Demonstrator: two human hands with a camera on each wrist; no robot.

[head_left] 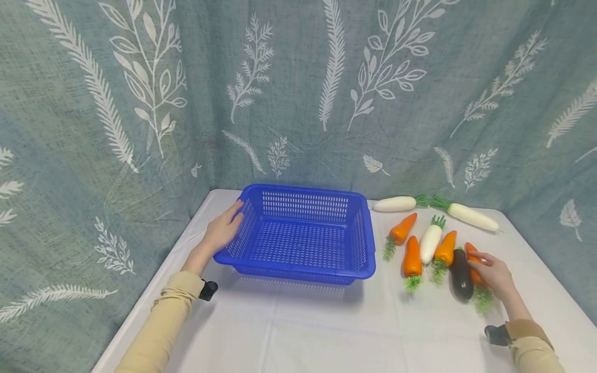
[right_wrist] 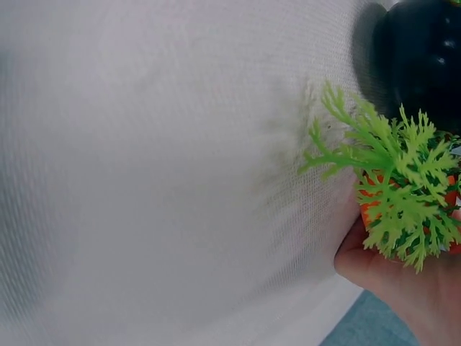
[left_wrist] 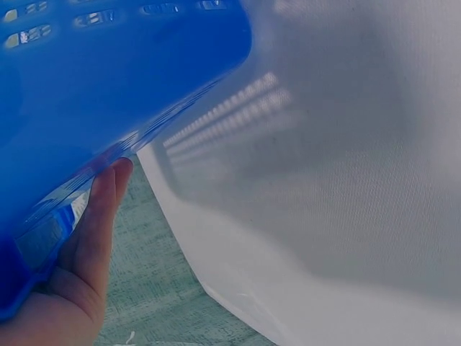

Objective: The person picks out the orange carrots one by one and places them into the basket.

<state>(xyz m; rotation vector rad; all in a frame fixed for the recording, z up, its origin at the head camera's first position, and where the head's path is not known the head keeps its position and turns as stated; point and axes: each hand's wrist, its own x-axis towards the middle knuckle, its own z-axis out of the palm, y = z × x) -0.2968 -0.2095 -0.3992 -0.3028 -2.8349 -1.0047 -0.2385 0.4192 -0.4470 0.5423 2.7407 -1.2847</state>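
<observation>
My left hand (head_left: 220, 231) holds the left rim of a blue slotted basket (head_left: 298, 272), with fingers along its outer side (left_wrist: 104, 198). Nothing lies in the basket. At the right, my right hand (head_left: 493, 273) grips an orange carrot (head_left: 478, 280) from above. Its feathery green top (right_wrist: 407, 191) sticks out past the thumb in the right wrist view, while the fingers hide part of the body. Close beside that carrot lies a dark eggplant (head_left: 462, 275).
Left of the eggplant are more carrots (head_left: 446, 249) and a short white radish (head_left: 430, 243). Two longer white radishes (head_left: 394, 204) (head_left: 473, 217) lie along the back of the white-covered table (head_left: 326, 331). A patterned green-blue curtain (head_left: 298, 103) hangs behind and at both sides.
</observation>
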